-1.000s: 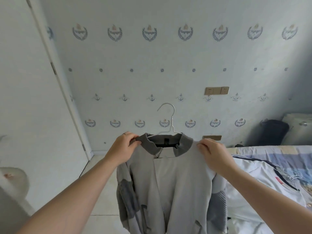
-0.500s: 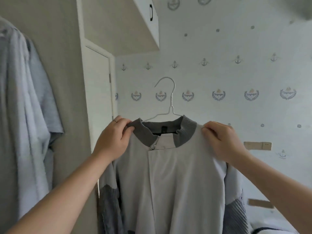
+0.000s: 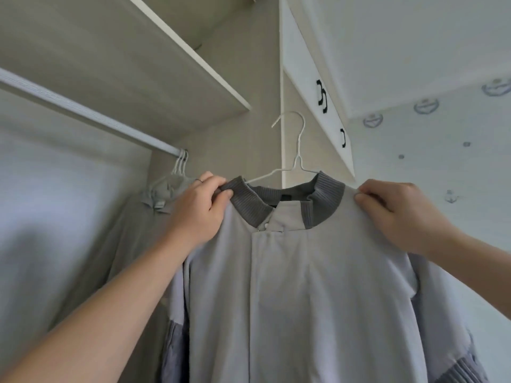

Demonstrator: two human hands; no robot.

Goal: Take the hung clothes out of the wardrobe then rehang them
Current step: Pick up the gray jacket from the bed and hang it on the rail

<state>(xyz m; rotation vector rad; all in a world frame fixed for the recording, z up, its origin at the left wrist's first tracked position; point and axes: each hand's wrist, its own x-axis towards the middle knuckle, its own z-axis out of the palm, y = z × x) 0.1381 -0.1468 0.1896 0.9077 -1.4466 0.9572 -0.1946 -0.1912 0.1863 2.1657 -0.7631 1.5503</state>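
Both hands pinch the jacket (image 3: pixel 290 286) at its shoulders. The left hand (image 3: pixel 199 208) has its thumb and curled fingers clamped on the edge of the grey ribbed collar (image 3: pixel 249 205). The right hand (image 3: pixel 395 214) nips a fold of pale cloth at the other shoulder. Neither touches the wire hanger (image 3: pixel 299 150), whose hook stands free at twelve o'clock above the collar.

The jacket hangs in front of the open wardrobe, not yet on the rail (image 3: pixel 91 117). The rail runs in from nine o'clock and ends at about ten o'clock from the hook, where other hangers (image 3: pixel 179 161) carry a grey garment (image 3: pixel 138 230).

To rehang it well, lift until the hook clears the rail, swing towards ten o'clock, and lower it beside those hangers. Keep the shoulders level so the jacket does not slip off.
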